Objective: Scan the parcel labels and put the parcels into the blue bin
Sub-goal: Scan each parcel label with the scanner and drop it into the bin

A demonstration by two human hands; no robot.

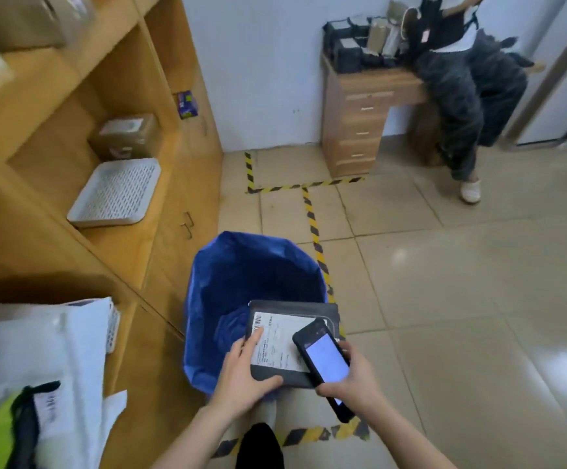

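While you stand beside the light wooden shelving unit [72,82] at your left, soft white plastic mailer bags [55,350] lie piled on its lowest shelf nearest you. Further along sit a white perforated plastic tray [116,192] and, behind it, a small brown cardboard box [128,135].

Just right of the shelving stands the round blue bin with its blue plastic liner [241,265], mouth open upward. Your left hand [241,377] pinches the near left corner of the dark grey flat parcel [292,308]: the thumb presses on the near edge and the forefinger lies straight along the left side of the white paper shipping label [278,343]. You hold the parcel level, label up, over the bin's near right rim. The label's long axis runs away from you, with the barcode at its far left corner.

Your right hand [353,380] wraps its fingers round the black handheld scanner with a lit screen [326,360]. It slants from far left to near right, its top end over the label's right side.

Yellow-and-black striped floor tape [314,228] runs past the bin. At the far right another person [461,96] leans at a small wooden desk with drawers [360,130].
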